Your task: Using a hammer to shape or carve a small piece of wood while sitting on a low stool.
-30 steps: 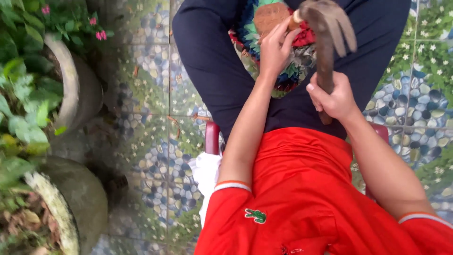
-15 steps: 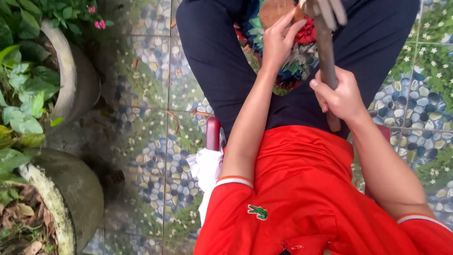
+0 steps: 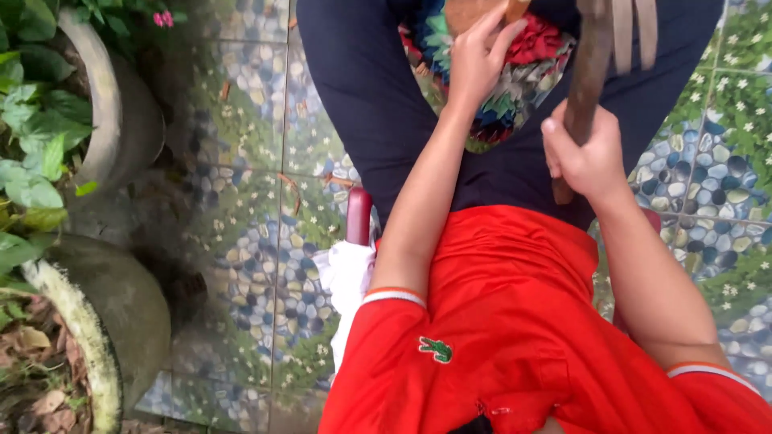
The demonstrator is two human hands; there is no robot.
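1. Wooden handle (image 3: 585,76) with metal tines (image 3: 631,32): right hand (image 3: 587,157) clamped round its lower end, above the lap
2. Left hand (image 3: 474,60) fingers closed on a brown object (image 3: 474,12) over patterned cloth (image 3: 515,88)
3. Judged stiff, top-heavy; hold low on the shaft

obstacles: planters (image 3: 121,128) left, thighs (image 3: 362,104) ahead | free: tiled floor (image 3: 249,201) between

our right hand (image 3: 591,157) grips the tool handle (image 3: 585,84), which rises ahead of it. just left, our left hand (image 3: 474,60) rests on the cloth (image 3: 515,88) over our lap. well left of both hands stand two planters (image 3: 112,120).
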